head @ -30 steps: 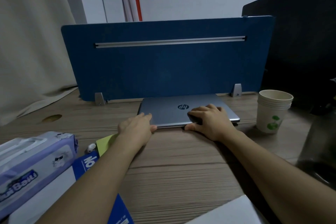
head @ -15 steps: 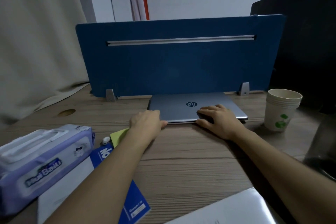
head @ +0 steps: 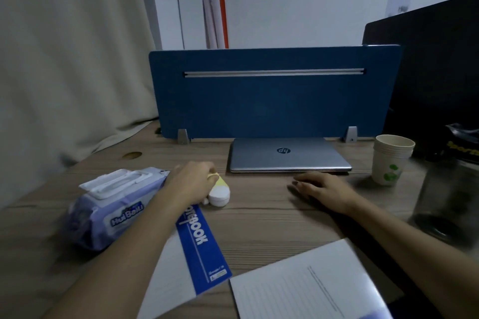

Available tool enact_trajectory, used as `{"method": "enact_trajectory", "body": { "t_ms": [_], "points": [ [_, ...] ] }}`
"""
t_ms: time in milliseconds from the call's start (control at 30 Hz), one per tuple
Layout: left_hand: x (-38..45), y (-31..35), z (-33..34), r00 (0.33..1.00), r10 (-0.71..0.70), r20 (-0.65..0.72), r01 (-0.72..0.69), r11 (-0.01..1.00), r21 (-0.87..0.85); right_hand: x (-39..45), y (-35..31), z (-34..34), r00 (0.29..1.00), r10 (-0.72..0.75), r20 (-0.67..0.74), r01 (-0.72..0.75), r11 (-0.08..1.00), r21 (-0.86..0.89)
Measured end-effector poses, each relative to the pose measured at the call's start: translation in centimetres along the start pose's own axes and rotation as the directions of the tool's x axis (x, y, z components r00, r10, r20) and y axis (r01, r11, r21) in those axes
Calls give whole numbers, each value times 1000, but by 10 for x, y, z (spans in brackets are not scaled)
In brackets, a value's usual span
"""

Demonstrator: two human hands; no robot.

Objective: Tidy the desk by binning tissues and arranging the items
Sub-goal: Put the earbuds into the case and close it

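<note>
Wipes pack, notebook (blue), cups flank closed laptop.

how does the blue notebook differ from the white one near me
The blue notebook has a blue cover strip printed NOTEBOOK; the white notebook shows a pale lined page. The blue notebook lies under the left forearm, its far end by the left hand; the white notebook lies untouched at the near right. Both lie flat on the desk.
</note>
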State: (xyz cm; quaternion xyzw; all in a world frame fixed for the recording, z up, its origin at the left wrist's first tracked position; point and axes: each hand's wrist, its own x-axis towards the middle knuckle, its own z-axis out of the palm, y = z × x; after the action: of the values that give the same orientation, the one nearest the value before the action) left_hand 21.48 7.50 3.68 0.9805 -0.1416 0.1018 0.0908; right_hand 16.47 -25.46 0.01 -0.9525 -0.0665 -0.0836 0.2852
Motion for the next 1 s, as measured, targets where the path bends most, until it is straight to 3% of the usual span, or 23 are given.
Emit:
{"method": "enact_trajectory", "body": {
  "t_ms": [233, 500, 900, 1000],
  "points": [
    [-52, -22, -5, 956, 217, -200, -190, 971, 145, -16, -33, -6, 986, 95, 139, -100, 994, 33],
    [-85, -69, -19, 974, 43, -221, 48, 919, 391, -28, -81, 6, 984, 73, 160, -85, 994, 72],
    [-86, -96, -22, 971, 26, -236, 93, 872, 481, -10, -114, 51, 985, -22, 173, 14, 999, 50],
    [-83, -91, -16, 970, 98, -223, 29, 863, 504, 0, -114, 63, 992, -43, 118, 34, 997, 74]
  ]
}}
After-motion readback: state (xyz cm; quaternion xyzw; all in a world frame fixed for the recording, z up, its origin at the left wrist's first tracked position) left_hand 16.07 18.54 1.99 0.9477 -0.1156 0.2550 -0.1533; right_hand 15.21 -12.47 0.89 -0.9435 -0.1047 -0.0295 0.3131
